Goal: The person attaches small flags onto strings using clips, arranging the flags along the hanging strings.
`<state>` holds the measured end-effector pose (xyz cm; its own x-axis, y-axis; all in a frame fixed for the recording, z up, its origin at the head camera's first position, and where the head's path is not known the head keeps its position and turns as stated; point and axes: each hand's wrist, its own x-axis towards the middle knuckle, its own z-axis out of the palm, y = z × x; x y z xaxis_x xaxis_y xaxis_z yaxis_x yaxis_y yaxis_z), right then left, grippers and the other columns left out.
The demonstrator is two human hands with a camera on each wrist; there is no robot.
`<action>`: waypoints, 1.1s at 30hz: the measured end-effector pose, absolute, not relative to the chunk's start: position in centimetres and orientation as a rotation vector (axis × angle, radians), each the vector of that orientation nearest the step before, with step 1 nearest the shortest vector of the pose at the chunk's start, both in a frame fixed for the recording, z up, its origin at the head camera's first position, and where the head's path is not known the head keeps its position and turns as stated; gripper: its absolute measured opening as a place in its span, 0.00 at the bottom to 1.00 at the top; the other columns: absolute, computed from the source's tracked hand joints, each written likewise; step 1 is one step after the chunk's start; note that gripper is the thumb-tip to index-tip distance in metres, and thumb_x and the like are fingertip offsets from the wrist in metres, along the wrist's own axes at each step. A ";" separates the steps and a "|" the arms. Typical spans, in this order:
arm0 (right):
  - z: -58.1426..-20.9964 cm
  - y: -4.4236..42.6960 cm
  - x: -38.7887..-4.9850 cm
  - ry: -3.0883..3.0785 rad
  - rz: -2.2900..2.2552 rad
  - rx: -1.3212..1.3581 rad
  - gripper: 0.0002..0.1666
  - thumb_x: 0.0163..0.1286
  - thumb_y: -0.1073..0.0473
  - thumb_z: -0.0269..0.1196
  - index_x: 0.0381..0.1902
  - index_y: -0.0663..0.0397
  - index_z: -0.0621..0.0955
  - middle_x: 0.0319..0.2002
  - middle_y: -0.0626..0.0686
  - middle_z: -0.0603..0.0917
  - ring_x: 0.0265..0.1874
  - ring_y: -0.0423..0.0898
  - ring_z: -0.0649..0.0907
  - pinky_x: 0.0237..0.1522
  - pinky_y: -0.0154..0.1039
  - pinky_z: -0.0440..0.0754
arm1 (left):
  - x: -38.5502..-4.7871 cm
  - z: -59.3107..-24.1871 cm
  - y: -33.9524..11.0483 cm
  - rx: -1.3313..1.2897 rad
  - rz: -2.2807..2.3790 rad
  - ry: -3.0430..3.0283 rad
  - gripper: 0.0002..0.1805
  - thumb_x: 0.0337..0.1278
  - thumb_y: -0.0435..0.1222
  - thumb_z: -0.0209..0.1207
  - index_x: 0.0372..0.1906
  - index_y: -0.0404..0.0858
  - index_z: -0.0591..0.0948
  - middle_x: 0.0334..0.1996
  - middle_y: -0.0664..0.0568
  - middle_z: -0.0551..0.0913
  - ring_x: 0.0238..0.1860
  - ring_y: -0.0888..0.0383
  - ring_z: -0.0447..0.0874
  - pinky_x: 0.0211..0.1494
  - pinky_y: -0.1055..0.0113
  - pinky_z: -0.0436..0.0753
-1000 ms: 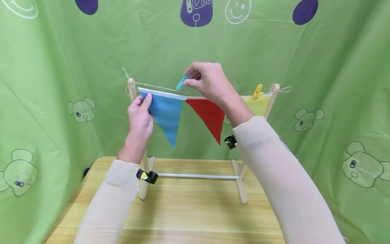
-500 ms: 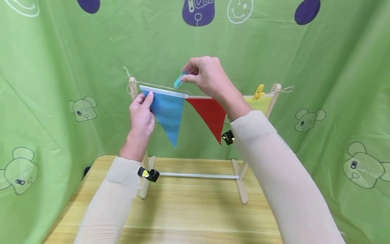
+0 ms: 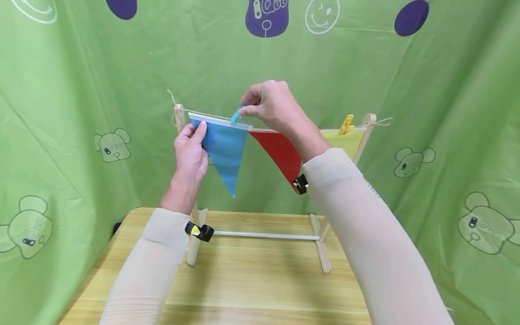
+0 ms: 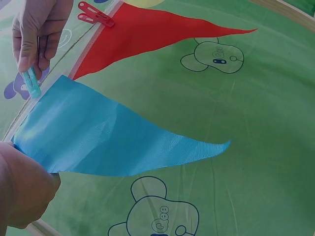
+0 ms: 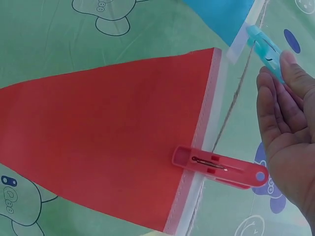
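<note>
My left hand (image 3: 191, 151) pinches the blue triangular flag (image 3: 225, 144) near the left end of its white top strip, thumb in front. Between thumb and fingers of my right hand (image 3: 270, 106) is a light-blue clothespin (image 3: 237, 114), its tip down at the flag's upper edge by the string (image 3: 203, 113). In the right wrist view the clothespin (image 5: 266, 49) meets the strip and string; whether it grips them I cannot tell. A red flag (image 5: 123, 132) hangs alongside, held to the string by a red clothespin (image 5: 221, 167), which my right hand hides in the head view.
A yellow flag (image 3: 345, 140) with a yellow clothespin (image 3: 346, 125) hangs at the right end. The string runs between two wooden posts (image 3: 365, 135) joined low down by a white rod (image 3: 264, 235). The stand rests on a wooden table (image 3: 260, 289) before a green curtain (image 3: 211, 54).
My right hand has moved slightly left and then down, bringing the light-blue clothespin from above the string to the blue flag's top edge. My left hand keeps its pinch on the flag.
</note>
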<state>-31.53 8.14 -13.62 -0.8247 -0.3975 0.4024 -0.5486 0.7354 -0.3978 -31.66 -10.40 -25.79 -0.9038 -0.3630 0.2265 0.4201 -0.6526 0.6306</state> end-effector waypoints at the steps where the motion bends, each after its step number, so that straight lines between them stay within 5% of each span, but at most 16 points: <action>1: -13.7 8.1 -31.6 -2.653 0.737 0.739 0.14 0.65 0.53 0.75 0.46 0.52 0.89 0.38 0.48 0.90 0.39 0.40 0.86 0.45 0.31 0.84 | -31.7 -25.8 -10.4 -0.109 -2.526 -0.978 0.10 0.69 0.23 0.59 0.34 0.38 0.85 0.40 0.51 0.84 0.46 0.59 0.82 0.61 0.67 0.82; 11: -13.7 7.6 -31.6 -2.685 0.734 0.739 0.13 0.65 0.53 0.74 0.45 0.51 0.89 0.38 0.47 0.90 0.38 0.40 0.87 0.44 0.31 0.85 | -31.7 -25.7 -10.4 -0.111 -2.534 -0.932 0.12 0.68 0.22 0.58 0.31 0.38 0.85 0.38 0.51 0.83 0.45 0.58 0.81 0.56 0.69 0.82; 33: -14.3 7.1 -32.5 -2.689 0.654 0.829 0.11 0.65 0.56 0.74 0.43 0.53 0.90 0.39 0.50 0.91 0.37 0.42 0.88 0.45 0.36 0.87 | -31.8 -25.7 -10.3 -0.096 -2.553 -0.935 0.12 0.69 0.23 0.58 0.33 0.39 0.85 0.43 0.50 0.82 0.48 0.58 0.81 0.65 0.66 0.80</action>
<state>-32.48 7.07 -14.25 -0.8062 -0.4691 0.3606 -0.5823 0.7371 -0.3430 -31.81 -10.33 -25.72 -0.9104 -0.3601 0.2036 0.4064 -0.6870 0.6024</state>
